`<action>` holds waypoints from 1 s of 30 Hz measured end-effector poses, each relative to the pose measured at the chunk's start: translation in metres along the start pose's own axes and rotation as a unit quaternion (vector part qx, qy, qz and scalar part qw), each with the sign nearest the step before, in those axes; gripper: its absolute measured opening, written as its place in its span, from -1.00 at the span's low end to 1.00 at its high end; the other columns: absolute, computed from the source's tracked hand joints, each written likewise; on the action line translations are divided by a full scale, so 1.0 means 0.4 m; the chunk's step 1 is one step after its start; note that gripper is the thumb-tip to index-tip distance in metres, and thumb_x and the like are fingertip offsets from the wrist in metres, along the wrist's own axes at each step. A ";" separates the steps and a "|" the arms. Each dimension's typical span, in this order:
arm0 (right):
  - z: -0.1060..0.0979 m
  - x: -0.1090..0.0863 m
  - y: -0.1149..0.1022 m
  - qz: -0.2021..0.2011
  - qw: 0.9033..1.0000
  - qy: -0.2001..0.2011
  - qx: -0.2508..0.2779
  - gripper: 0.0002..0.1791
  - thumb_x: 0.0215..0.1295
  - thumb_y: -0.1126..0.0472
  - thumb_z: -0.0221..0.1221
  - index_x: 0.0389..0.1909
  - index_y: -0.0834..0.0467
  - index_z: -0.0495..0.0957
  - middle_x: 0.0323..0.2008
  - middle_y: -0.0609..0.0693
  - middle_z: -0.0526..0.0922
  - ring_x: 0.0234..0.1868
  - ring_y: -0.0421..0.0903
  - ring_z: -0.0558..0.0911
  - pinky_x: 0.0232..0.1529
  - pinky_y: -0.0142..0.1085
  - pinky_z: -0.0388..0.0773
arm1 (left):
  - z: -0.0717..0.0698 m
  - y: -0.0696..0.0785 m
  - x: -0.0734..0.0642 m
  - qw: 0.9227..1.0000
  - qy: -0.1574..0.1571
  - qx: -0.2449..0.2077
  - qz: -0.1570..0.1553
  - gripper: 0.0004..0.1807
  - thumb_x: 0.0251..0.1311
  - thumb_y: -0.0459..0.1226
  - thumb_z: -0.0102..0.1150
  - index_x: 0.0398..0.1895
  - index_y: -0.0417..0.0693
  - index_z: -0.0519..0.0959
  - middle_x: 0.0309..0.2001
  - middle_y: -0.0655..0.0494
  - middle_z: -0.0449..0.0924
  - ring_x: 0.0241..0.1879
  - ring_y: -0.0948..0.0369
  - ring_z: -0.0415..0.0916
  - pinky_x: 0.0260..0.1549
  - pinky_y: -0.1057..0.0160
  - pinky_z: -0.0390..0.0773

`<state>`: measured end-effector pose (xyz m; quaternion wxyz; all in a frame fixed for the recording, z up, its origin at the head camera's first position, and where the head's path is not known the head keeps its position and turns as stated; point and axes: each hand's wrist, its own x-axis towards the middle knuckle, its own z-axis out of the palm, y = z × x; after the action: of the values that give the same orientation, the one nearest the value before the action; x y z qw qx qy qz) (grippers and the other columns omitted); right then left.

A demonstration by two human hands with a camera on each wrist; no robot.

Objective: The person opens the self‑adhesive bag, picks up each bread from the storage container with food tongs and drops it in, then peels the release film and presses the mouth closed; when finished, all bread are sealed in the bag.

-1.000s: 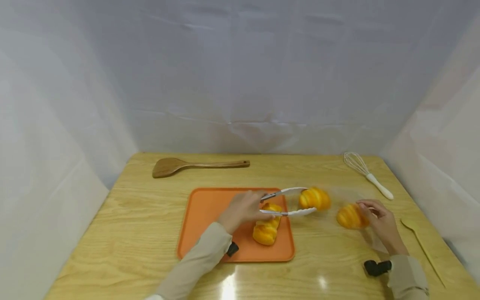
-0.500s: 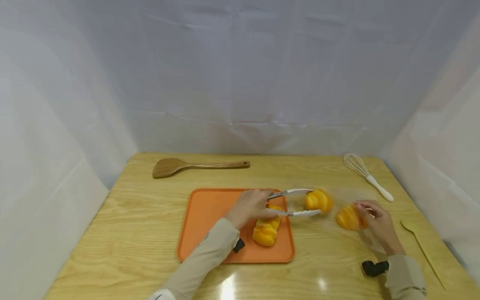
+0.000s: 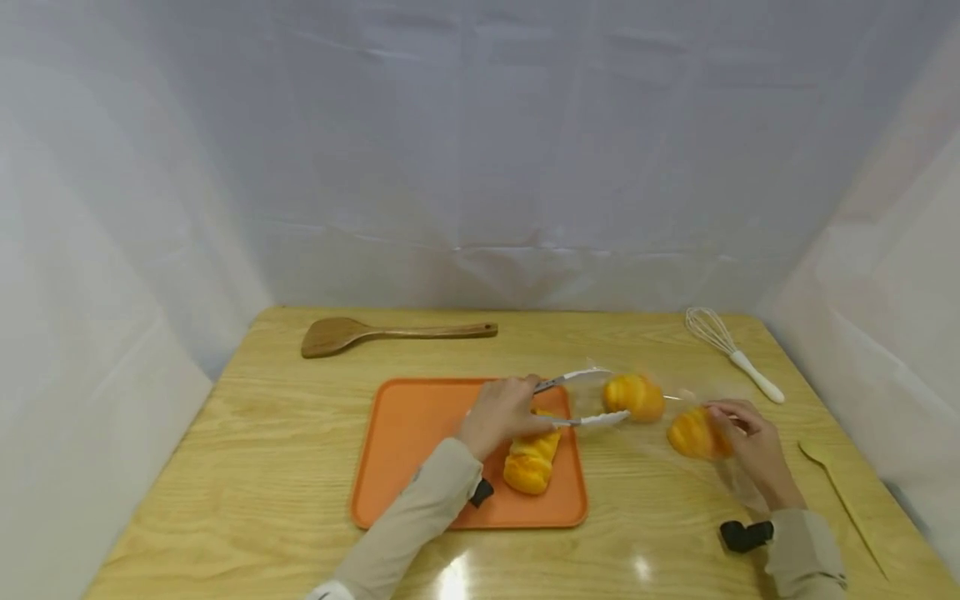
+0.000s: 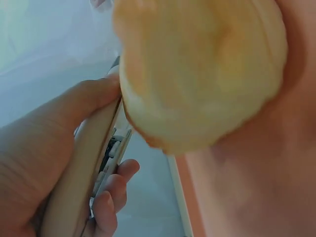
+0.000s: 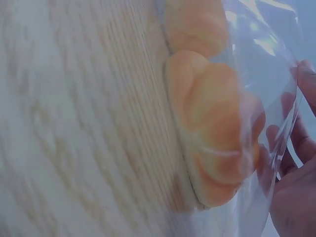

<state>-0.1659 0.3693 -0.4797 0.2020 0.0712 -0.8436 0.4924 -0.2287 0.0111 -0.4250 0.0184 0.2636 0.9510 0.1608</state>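
Tongs [image 3: 603,418]: no legible mark, head or left wrist view
Clear bag [image 5: 265,46]: glare, no print legible
Bread rolls [image 5: 210,123]: no readable lettering
Tray [image 3: 405,442]: no readable text
Spatula [image 3: 397,332]: nothing legible
Whisk [image 3: 744,364]: same
Black wrist device [image 3: 745,536]: too small to tell

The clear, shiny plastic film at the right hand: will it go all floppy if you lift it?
Probably floppy: the clear, shiny plastic film curves and creases near the right hand. It looks thin and see-through, so it's likely light by itself. Its glossy shine suggests it may slide easily over the golden, ridged bread roll it partly covers.
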 end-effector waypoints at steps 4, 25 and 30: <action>-0.003 -0.001 0.001 0.002 1.000 0.002 -0.005 -0.74 0.42 0.38 0.06 -0.02 0.49 0.54 -0.12 -0.54 0.52 -0.09 -0.55 0.47 -0.12 -0.72 0.39 | -0.006 -0.014 -0.004 1.000 -0.007 -0.005 -0.018 -0.33 0.00 0.18 0.38 0.04 -0.07 0.55 -0.53 0.17 0.52 -0.60 0.28 0.37 -0.60 0.33 0.38; 0.005 -0.003 0.004 0.020 1.000 0.005 -0.013 -0.72 0.44 0.33 0.06 0.00 0.45 0.56 -0.15 -0.55 0.52 -0.12 -0.55 0.47 -0.13 -0.73 0.38 | -0.060 -0.132 -0.242 0.982 0.044 -0.154 -0.101 -0.44 -0.11 0.05 0.51 -0.12 -0.06 0.57 -0.35 0.04 0.61 -0.52 0.22 0.34 -0.51 0.27 0.36; 0.003 -0.006 -0.001 0.032 0.999 -0.003 -0.015 -0.69 0.46 0.28 0.05 0.03 0.44 0.55 -0.15 -0.56 0.51 -0.12 -0.56 0.45 -0.13 -0.74 0.36 | -0.059 -0.150 -0.307 0.982 0.049 -0.153 -0.104 -0.42 -0.15 0.01 0.53 -0.07 -0.04 0.57 -0.39 0.09 0.60 -0.54 0.26 0.32 -0.55 0.31 0.34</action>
<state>-0.1641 0.3678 -0.4809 0.1846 0.0427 -0.8535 0.4854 -0.1554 -0.1067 -0.4277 0.0284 0.1491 0.9371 0.3142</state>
